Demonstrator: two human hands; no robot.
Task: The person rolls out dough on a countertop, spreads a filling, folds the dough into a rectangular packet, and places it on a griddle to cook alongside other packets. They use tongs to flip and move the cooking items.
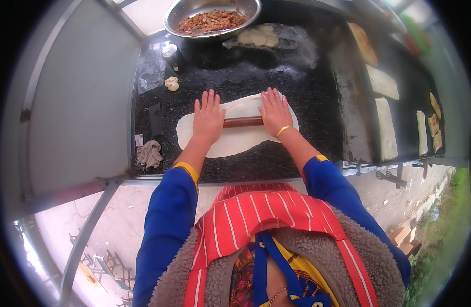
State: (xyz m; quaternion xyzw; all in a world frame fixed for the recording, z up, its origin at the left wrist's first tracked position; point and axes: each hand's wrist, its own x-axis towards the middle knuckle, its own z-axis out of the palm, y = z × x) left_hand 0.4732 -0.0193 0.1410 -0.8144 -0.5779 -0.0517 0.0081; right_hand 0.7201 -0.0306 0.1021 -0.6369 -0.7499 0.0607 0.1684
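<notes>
A wide sheet of pale rolled dough lies across a black speckled stone worktop. Over it runs a brown wooden rolling pin, only its middle showing between my hands. My left hand lies flat over the pin's left end, palm down, fingers stretched forward. Over the right end my right hand rests the same way, a gold bangle at its wrist. Neither hand has its fingers curled around the pin. The dough's far right edge passes beneath my right fingers.
Behind are a steel bowl of minced filling and plastic-covered dough balls. A can, a small dough lump and a crumpled cloth stand left. At right, a dark griddle bears several dough pieces and browned flatbreads.
</notes>
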